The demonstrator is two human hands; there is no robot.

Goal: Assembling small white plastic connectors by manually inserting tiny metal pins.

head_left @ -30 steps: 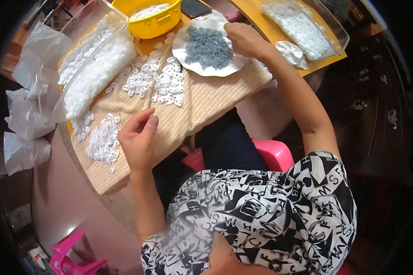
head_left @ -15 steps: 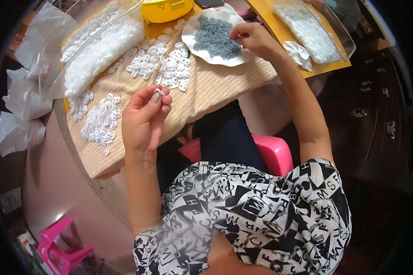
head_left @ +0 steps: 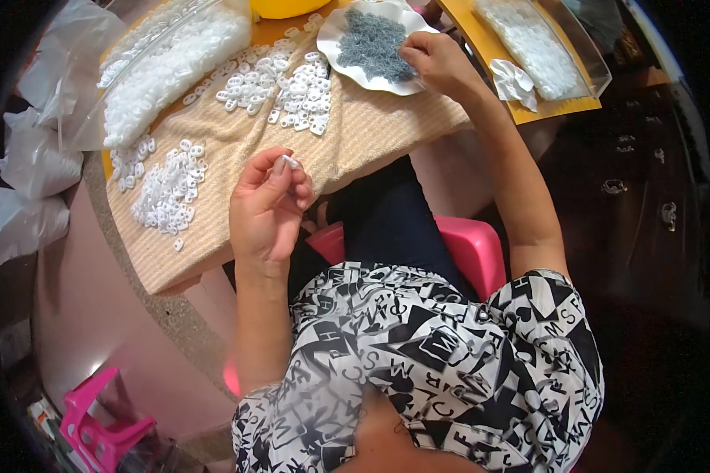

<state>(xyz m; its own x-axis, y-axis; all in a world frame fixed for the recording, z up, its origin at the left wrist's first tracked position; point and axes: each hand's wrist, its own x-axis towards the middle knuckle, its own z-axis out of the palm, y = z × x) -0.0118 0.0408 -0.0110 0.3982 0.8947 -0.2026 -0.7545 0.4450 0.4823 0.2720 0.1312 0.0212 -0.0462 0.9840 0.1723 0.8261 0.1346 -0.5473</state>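
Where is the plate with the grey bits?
The white scalloped plate of small grey metal bits sits at the top middle of the head view, on the beige woven mat, under the right hand.

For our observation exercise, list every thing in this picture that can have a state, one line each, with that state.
left hand: raised off the cloth, fingertips pinching a small white piece
right hand: reaching into the white dish, fingers on the grey bits
white dish: heaped with grey bits
loose white pieces: scattered in piles on the beige cloth
clear bag: lying flat, full of white pieces
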